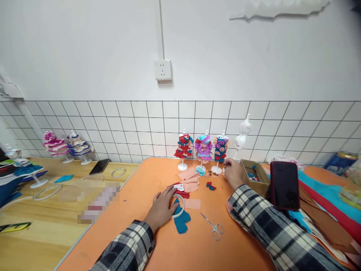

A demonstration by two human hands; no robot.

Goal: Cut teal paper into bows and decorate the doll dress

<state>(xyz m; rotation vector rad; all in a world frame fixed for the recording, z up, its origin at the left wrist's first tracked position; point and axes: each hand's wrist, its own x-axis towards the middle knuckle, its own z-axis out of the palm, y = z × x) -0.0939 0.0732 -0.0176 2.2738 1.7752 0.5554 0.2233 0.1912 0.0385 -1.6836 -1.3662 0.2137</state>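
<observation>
My left hand (160,209) lies with fingers spread over a roll of tape (182,205) and the edge of folded red crepe paper (184,194). Teal paper pieces (182,222) lie partly under the roll. My right hand (234,173) is closed around the lower stand of a bare white mini mannequin (243,133), which leans slightly right; its base is mostly hidden by the hand. Just left of that hand stand three dressed mini mannequins, in a teal dress (220,148), a purple dress (203,146) and a red dress (184,146).
Small scissors (214,227) lie on the orange table (158,248). Beyond them are a red-and-teal bow (210,186) and pink paper strips (190,178). A cardboard box (261,184) and upright phone (284,185) flank my right forearm. More dressed mannequins (56,145) stand on the wooden table.
</observation>
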